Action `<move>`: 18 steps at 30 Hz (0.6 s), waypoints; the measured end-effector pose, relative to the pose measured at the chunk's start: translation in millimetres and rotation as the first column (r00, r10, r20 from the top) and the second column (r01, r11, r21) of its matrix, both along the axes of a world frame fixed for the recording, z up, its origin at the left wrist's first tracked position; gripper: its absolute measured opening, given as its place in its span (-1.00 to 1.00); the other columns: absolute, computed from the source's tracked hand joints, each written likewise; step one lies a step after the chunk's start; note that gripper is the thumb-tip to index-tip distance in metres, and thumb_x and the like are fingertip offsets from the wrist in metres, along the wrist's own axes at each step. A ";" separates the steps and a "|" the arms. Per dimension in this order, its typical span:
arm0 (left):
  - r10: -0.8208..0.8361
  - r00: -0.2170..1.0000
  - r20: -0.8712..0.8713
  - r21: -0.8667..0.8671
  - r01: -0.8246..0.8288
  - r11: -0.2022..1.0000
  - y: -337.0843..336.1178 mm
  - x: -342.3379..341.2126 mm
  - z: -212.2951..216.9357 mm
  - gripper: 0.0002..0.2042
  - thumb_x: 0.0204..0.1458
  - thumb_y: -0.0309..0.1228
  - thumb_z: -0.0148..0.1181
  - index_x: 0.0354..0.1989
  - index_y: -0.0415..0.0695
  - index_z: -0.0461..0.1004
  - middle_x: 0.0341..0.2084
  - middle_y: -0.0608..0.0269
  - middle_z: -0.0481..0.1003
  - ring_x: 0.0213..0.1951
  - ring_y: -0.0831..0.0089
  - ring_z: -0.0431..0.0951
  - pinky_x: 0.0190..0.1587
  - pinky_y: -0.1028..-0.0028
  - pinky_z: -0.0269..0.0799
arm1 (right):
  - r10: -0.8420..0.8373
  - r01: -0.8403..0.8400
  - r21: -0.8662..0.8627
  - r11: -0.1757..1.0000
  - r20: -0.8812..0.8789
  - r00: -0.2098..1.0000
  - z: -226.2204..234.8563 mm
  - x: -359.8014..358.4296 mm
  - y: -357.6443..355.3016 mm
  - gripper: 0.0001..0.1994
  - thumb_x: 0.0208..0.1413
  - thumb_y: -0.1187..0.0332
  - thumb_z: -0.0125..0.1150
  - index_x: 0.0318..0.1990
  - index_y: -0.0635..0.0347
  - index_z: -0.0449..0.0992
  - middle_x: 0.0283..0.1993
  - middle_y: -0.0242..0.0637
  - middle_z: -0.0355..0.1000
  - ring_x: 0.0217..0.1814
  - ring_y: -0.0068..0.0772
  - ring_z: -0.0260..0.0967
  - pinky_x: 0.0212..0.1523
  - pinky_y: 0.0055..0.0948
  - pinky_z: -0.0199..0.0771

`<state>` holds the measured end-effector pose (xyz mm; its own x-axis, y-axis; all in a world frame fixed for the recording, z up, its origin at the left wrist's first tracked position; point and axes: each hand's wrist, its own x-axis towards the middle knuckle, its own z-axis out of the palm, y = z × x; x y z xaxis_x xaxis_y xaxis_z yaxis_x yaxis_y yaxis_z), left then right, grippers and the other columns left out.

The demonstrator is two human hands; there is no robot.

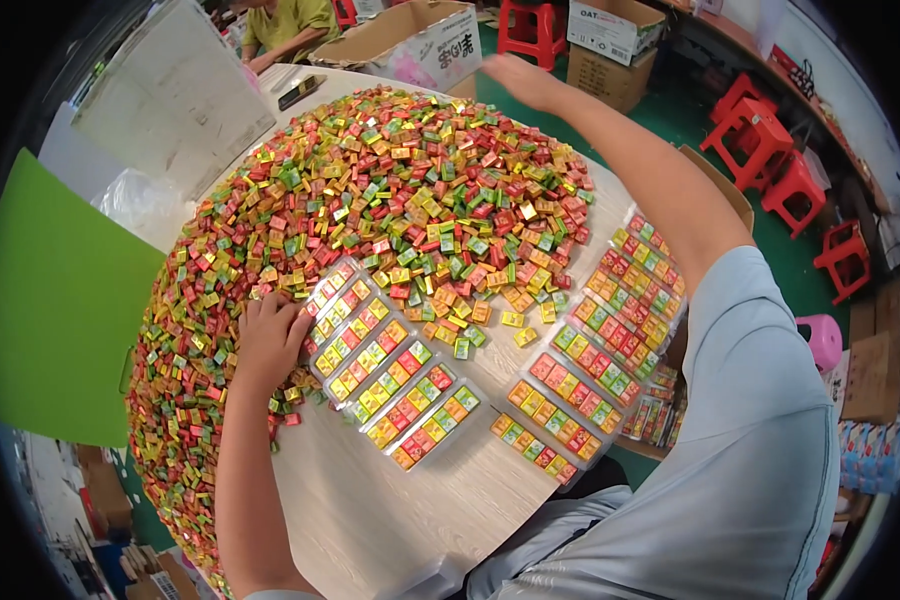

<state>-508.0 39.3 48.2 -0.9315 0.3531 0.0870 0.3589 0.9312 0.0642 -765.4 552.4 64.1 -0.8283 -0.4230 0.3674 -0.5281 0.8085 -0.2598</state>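
A big heap of small, shiny wrapped packs (370,190) in red, orange, yellow and green covers much of the table. My left hand (268,340) rests at the heap's near side, beside the upper left edge of a clear plastic tray (385,365). Its thumb is apart from the fingers, whose tips are partly lost among the packs. Rows of packs fill that tray's slots. To the right, more clear trays (595,350) hold similar rows and lie overlapping. My right hand (520,82) reaches past the heap's far side near an open cardboard box; its fingers are too indistinct to read.
The pale wooden table (370,510) has a curved edge. A large white box (165,95) and a green panel (65,310) flank the left. Another person (290,30) sits at the far side. Red stools (760,140) and cardboard boxes (610,70) stand beyond.
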 end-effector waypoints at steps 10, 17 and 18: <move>0.047 0.999 -0.002 -0.032 -0.047 0.998 -14.0 10.9 0.2 -0.64 0.33 -0.14 0.03 0.02 -0.11 0.62 -0.03 0.20 0.44 0.06 0.13 0.34 0.20 0.16 0.19 | 0.019 0.339 -0.337 0.878 0.734 0.679 -76.0 10.3 3.8 -0.24 0.44 -0.30 -0.39 0.51 0.06 0.23 0.55 -0.19 0.17 0.54 -0.33 0.12 0.51 -0.30 0.05; 0.014 1.000 0.014 0.021 -0.014 1.000 -6.6 4.7 -2.8 -0.66 0.31 -0.15 0.05 0.01 -0.10 0.61 -0.06 0.22 0.43 0.03 0.15 0.34 0.19 0.16 0.20 | 0.095 0.213 -0.414 0.885 0.609 0.788 -75.0 28.0 3.3 -0.32 0.52 -0.13 -0.39 0.39 0.28 0.34 0.41 -0.17 0.35 0.37 -0.39 0.32 0.43 -0.37 0.21; -0.001 1.000 -0.009 0.019 0.001 1.000 -7.9 5.6 -4.4 -0.66 0.31 -0.16 0.05 0.01 -0.11 0.61 -0.08 0.23 0.43 0.01 0.16 0.34 0.18 0.17 0.20 | 0.071 0.240 -0.419 0.876 0.603 0.794 -75.4 32.9 -2.6 -0.36 0.54 -0.07 -0.37 0.34 0.34 0.37 0.37 -0.18 0.38 0.32 -0.40 0.35 0.41 -0.38 0.22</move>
